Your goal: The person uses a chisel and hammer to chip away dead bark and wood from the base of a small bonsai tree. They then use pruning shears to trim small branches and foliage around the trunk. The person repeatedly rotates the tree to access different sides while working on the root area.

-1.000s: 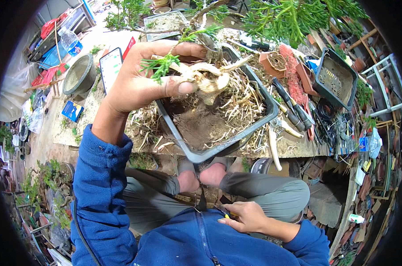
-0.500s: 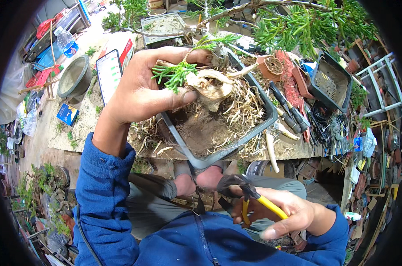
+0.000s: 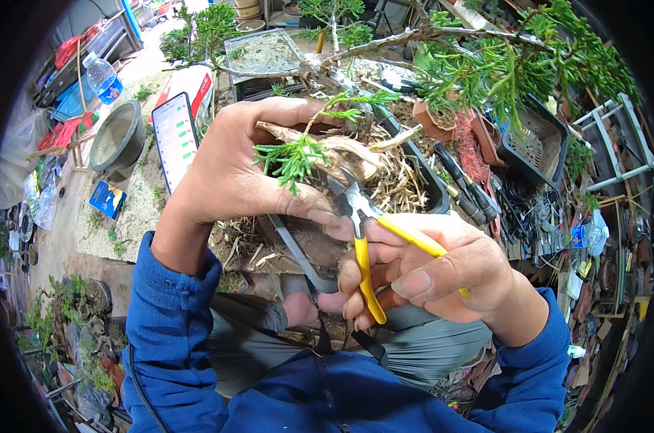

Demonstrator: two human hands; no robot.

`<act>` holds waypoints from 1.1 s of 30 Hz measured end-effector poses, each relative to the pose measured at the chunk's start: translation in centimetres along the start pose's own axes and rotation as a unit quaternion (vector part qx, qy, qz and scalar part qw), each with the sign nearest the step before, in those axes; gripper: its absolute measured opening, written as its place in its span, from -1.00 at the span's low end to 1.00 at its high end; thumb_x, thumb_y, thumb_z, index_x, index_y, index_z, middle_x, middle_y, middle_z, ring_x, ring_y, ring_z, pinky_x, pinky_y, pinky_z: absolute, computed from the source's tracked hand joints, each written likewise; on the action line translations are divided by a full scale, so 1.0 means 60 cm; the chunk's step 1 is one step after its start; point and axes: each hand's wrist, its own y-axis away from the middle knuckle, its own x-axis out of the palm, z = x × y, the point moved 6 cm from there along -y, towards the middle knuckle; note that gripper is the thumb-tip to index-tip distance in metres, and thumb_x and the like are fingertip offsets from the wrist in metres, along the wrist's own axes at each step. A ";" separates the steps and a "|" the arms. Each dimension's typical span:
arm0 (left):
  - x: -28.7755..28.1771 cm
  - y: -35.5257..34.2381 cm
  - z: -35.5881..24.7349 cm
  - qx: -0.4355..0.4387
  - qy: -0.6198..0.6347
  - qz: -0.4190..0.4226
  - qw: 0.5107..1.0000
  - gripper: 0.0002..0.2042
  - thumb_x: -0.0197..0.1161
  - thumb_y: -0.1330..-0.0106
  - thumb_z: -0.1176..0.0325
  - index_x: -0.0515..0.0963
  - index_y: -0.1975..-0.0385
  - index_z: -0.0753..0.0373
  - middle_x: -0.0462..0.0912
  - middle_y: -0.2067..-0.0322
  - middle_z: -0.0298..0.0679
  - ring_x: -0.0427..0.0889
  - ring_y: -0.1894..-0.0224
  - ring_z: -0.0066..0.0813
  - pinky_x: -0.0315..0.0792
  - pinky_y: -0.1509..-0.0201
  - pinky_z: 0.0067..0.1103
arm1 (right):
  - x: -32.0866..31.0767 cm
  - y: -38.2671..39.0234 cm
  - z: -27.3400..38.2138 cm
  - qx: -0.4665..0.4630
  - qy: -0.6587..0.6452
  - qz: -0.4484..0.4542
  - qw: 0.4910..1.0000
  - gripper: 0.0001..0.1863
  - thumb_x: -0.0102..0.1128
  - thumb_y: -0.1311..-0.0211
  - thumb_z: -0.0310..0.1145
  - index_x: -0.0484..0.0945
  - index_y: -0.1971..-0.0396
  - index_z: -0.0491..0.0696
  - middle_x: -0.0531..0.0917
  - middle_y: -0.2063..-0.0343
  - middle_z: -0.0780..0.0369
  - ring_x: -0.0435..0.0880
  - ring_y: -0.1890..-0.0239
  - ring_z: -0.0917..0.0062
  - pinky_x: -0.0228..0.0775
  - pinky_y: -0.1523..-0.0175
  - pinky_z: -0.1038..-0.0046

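Observation:
My left hand (image 3: 229, 162) is closed around a pale, stripped piece of juniper trunk (image 3: 352, 155), its thumb below and fingers above. A small green sprig (image 3: 294, 160) hangs over that grip. Yellow-handled cutting pliers (image 3: 357, 202) sit in my right hand (image 3: 450, 267), handles spread and jaws parted against or just beneath the wood; exact contact is unclear. The fingertips of both hands are close together near the pliers' head. Below lies a dark rectangular pot (image 3: 298, 252) with soil and pale wood shavings (image 3: 406, 184) in it.
Leafy juniper branches (image 3: 515, 61) reach across the top right. A phone (image 3: 174, 141) leans by a round grey pot (image 3: 118, 137) at left. Carving tools (image 3: 468, 187) lie right of the pot, near a black plastic basket (image 3: 536, 141).
My right hand has risen from my lap, bringing the pliers up to the wood. My left hand keeps its hold on the trunk, which has shifted slightly.

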 end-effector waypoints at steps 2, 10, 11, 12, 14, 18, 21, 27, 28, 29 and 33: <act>0.000 0.001 0.000 0.007 -0.059 -0.011 0.998 -0.27 0.81 0.02 0.29 0.68 -0.18 0.46 0.82 -0.02 -0.16 0.74 -0.06 -0.53 0.61 -0.21 -0.49 | -0.002 -0.002 0.001 -0.009 0.013 -0.020 1.000 -0.41 0.27 -0.33 -0.63 0.44 -0.37 -0.26 0.71 -0.03 0.05 0.81 -0.07 0.18 0.64 -0.20 0.21; 0.002 0.004 -0.001 0.027 -0.074 -0.033 0.996 -0.31 0.82 0.03 0.33 0.71 -0.15 0.41 0.87 0.06 -0.16 0.79 0.03 -0.55 0.66 -0.10 -0.50 | -0.012 -0.004 -0.005 -0.063 0.029 -0.024 0.997 -0.51 0.23 -0.31 -0.67 0.56 -0.26 -0.32 0.73 0.10 0.05 0.83 0.10 0.22 0.69 -0.08 0.23; 0.003 0.004 -0.002 0.036 -0.090 -0.029 0.995 -0.31 0.82 0.04 0.33 0.71 -0.15 0.41 0.87 0.07 -0.16 0.79 0.04 -0.56 0.66 -0.10 -0.50 | -0.015 -0.005 -0.007 -0.067 0.027 -0.017 0.997 -0.49 0.23 -0.32 -0.66 0.55 -0.28 -0.32 0.73 0.11 0.05 0.83 0.14 0.21 0.70 -0.04 0.24; 0.003 0.002 -0.004 0.046 -0.105 -0.024 0.993 -0.31 0.83 0.04 0.32 0.71 -0.14 0.41 0.87 0.08 -0.15 0.79 0.04 -0.57 0.66 -0.09 -0.51 | -0.019 -0.007 -0.009 -0.073 0.022 -0.010 0.997 -0.47 0.24 -0.32 -0.65 0.54 -0.31 -0.32 0.74 0.12 0.04 0.83 0.17 0.21 0.71 0.00 0.24; 0.002 0.000 -0.002 0.043 -0.090 -0.025 0.995 -0.30 0.85 0.05 0.30 0.71 -0.13 0.42 0.87 0.10 -0.14 0.79 0.06 -0.58 0.66 -0.07 -0.51 | -0.029 -0.008 -0.013 -0.088 0.028 -0.018 0.996 -0.42 0.27 -0.34 -0.61 0.50 -0.38 -0.32 0.76 0.15 0.00 0.82 0.28 0.22 0.71 0.18 0.26; 0.002 0.000 -0.002 0.045 -0.107 -0.024 0.993 -0.32 0.85 0.04 0.31 0.72 -0.11 0.42 0.88 0.12 -0.16 0.79 0.09 -0.58 0.67 -0.05 -0.52 | -0.037 -0.010 -0.020 -0.079 -0.044 0.013 0.996 -0.40 0.32 -0.35 -0.60 0.48 -0.39 -0.34 0.75 0.14 -0.03 0.76 0.33 0.27 0.67 0.28 0.29; 0.001 0.001 -0.003 0.054 -0.115 -0.034 0.991 -0.35 0.83 0.03 0.31 0.73 -0.10 0.42 0.88 0.13 -0.16 0.80 0.09 -0.57 0.67 -0.05 -0.51 | -0.035 -0.008 -0.024 -0.054 -0.127 0.034 0.990 -0.38 0.32 -0.36 -0.61 0.45 -0.42 -0.33 0.73 0.14 -0.04 0.76 0.31 0.26 0.64 0.31 0.29; 0.003 -0.005 -0.018 0.102 -0.171 -0.025 0.980 -0.42 0.67 -0.06 0.34 0.74 -0.12 0.41 0.88 0.09 -0.08 0.85 0.06 -0.44 0.66 -0.09 -0.49 | -0.035 -0.004 -0.025 -0.015 -0.208 0.086 0.974 -0.33 0.24 -0.36 -0.62 0.39 -0.48 -0.31 0.68 0.18 -0.16 0.74 0.31 0.19 0.60 0.40 0.29; 0.004 -0.006 -0.019 0.093 -0.177 -0.016 0.980 -0.43 0.65 -0.06 0.34 0.74 -0.12 0.41 0.88 0.08 -0.07 0.85 0.05 -0.42 0.66 -0.10 -0.49 | -0.036 -0.004 -0.024 -0.008 -0.214 0.100 0.972 -0.32 0.23 -0.36 -0.62 0.38 -0.50 -0.31 0.67 0.19 -0.18 0.74 0.32 0.19 0.60 0.40 0.30; 0.005 -0.008 -0.018 0.077 -0.169 -0.011 0.983 -0.44 0.62 -0.07 0.34 0.74 -0.13 0.41 0.88 0.08 -0.06 0.86 0.05 -0.40 0.66 -0.10 -0.48 | -0.037 -0.005 -0.022 -0.008 -0.212 0.109 0.971 -0.31 0.22 -0.35 -0.63 0.38 -0.50 -0.31 0.66 0.21 -0.19 0.74 0.31 0.19 0.60 0.41 0.30; 0.011 -0.009 -0.028 0.091 -0.147 -0.002 0.985 -0.48 0.62 -0.14 0.39 0.74 -0.14 0.41 0.88 0.06 -0.07 0.83 0.05 -0.49 0.65 -0.10 -0.51 | -0.036 -0.007 -0.016 0.002 -0.181 0.110 0.977 -0.19 0.13 -0.22 -0.65 0.28 -0.55 -0.38 0.60 0.15 -0.13 0.68 0.33 0.21 0.50 0.39 0.29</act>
